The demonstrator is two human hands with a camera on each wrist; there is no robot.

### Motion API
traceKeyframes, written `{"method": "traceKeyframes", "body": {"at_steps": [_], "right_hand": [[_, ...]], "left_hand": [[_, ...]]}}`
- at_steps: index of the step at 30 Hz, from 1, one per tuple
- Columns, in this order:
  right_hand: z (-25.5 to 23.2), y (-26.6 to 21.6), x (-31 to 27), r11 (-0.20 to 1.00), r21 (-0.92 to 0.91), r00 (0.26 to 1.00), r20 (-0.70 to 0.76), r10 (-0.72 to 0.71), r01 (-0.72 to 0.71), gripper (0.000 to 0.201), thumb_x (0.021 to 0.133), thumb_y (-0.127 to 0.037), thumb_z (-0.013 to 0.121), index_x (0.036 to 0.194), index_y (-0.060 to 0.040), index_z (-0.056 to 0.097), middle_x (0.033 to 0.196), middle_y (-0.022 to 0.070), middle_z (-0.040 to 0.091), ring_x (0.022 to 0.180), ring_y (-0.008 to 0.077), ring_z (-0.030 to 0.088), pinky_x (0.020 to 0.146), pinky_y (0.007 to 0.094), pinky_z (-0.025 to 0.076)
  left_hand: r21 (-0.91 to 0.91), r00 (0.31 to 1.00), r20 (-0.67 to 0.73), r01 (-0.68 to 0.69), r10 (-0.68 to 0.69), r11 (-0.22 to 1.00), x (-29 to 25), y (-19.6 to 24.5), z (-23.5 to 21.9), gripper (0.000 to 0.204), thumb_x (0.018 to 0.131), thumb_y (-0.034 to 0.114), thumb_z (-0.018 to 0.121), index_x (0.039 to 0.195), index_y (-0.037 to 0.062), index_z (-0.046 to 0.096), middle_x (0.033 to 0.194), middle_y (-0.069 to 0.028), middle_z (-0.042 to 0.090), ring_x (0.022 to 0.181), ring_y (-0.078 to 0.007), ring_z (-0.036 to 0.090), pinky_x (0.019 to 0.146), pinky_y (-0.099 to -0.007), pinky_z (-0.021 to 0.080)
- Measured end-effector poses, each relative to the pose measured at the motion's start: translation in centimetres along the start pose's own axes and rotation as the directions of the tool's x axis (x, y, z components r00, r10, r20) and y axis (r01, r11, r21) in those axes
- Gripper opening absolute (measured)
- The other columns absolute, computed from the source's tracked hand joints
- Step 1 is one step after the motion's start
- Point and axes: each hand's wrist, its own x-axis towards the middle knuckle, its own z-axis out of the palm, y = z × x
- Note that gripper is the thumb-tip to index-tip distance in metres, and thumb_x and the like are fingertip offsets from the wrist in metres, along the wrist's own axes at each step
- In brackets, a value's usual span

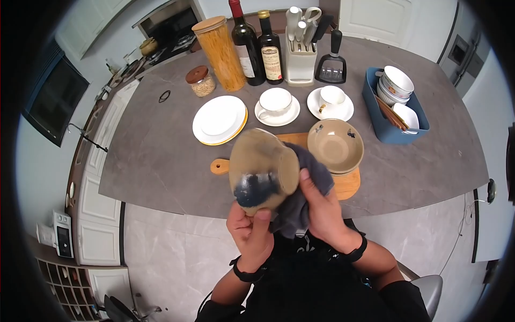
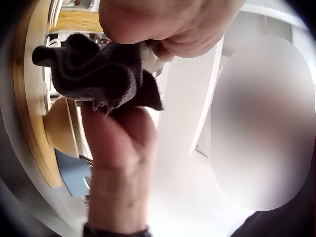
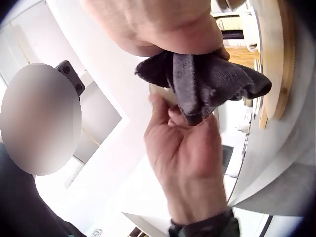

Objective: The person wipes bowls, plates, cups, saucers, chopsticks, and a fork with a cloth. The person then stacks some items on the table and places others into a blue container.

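Observation:
Over the table's near edge, a tan bowl with a dark blue patch is held tilted, its foot turned to the right. My left hand pinches its rim from below, thumb on the outside. My right hand holds a dark grey cloth against the bowl, with the thumb near the foot. Folds of the cloth bunch between the hands in the left wrist view. The right wrist view shows the cloth hanging below my right hand, which hides most of the bowl there.
A matching bowl rests on a wooden board. Behind stand white plates, two cups on saucers, bottles, a pasta jar and a knife block. At right is a blue bin of bowls.

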Motion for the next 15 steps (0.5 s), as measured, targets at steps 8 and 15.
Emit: {"method": "traceKeyframes", "body": {"at_steps": [8, 15], "right_hand": [[1.2, -1.4, -3.1, 0.966, 0.026, 0.962, 0.102, 0.255, -0.258, 0.055, 0.11, -0.04, 0.045, 0.146, 0.0025, 0.046, 0.139, 0.007, 0.055, 0.127, 0.0114, 0.047, 0.109, 0.0292, 0.039], [0.1, -1.1, -2.4, 0.975, -0.146, 0.985, 0.028, 0.173, -0.167, 0.047, 0.11, -0.031, 0.05, 0.14, 0.0049, 0.05, 0.129, 0.0078, 0.062, 0.12, 0.0125, 0.053, 0.103, 0.0304, 0.044]], "left_hand": [[0.822, 0.902, 0.417, -0.425, 0.107, 0.38, 2.9, 0.7, 0.4, 0.036, 0.087, -0.001, 0.063, 0.122, 0.001, 0.07, 0.124, -0.0133, 0.07, 0.119, -0.0348, 0.065, 0.112, -0.0488, 0.042], [0.766, 0.773, 0.628, -0.634, -0.084, -0.105, 1.8, 1.3, -0.1, 0.032, 0.09, 0.014, 0.063, 0.12, 0.0067, 0.072, 0.137, -0.0126, 0.064, 0.137, -0.0336, 0.05, 0.119, -0.0599, 0.026]]}}
